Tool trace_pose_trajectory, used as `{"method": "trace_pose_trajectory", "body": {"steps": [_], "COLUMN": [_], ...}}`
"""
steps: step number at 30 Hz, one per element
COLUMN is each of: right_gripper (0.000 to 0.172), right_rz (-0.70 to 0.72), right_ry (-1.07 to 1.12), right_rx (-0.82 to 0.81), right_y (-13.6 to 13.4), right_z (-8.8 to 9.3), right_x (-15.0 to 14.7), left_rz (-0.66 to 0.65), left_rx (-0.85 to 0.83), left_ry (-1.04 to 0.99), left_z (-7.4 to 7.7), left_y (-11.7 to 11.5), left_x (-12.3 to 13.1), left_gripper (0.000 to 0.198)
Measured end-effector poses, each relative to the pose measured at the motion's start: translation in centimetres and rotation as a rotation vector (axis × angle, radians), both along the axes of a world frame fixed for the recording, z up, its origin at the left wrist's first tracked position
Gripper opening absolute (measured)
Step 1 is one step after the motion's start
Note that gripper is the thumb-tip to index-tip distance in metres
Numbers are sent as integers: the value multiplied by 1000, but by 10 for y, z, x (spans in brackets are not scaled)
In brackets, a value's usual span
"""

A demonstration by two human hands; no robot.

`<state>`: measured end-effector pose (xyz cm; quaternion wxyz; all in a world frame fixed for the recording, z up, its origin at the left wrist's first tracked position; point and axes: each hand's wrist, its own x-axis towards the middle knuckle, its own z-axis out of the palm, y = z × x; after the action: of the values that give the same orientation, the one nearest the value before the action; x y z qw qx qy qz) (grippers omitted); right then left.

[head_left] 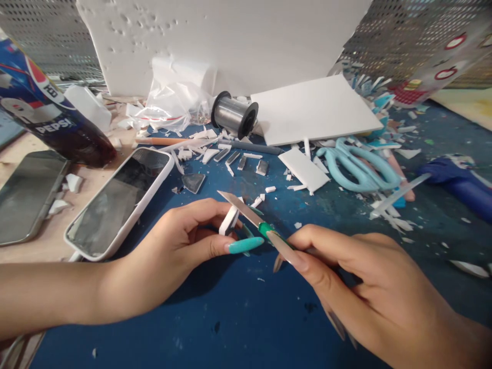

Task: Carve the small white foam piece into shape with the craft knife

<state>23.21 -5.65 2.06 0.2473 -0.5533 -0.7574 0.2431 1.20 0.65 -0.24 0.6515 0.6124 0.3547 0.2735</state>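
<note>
While the hands (175,243) (384,277) pinch a white piece (228,221) (left) and knife (263,227) (right), scissors (369,180), spool (233,114) and scraps (209,155) lie beyond

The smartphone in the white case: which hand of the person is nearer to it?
Left. The left hand is just right of the white-cased smartphone; the right hand is farther right, beyond the left hand.

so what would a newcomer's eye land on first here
Probably the small knife in the right hand, near the centre, beside the small white piece held in the left hand. The long turquoise thumbnail on that left hand stands out just below. After that come the Pepsi bottle at upper left and the light-blue scissor handles right of centre.
</note>
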Motion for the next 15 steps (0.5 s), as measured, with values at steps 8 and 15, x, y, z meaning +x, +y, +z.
{"method": "trace_pose_trajectory", "body": {"steps": [8, 15], "right_gripper": [36, 34], "right_rz": [3, 108], "right_ry": [1, -12], "right_rx": [40, 115], "right_y": [-3, -1], "right_z": [-3, -5], "right_x": [-1, 4], "left_rz": [-43, -79], "left_rx": [140, 301], "left_ry": [13, 131], "left_z": [0, -4], "left_y": [1, 4], "left_x": [-2, -4], "left_gripper": [16, 16]}}
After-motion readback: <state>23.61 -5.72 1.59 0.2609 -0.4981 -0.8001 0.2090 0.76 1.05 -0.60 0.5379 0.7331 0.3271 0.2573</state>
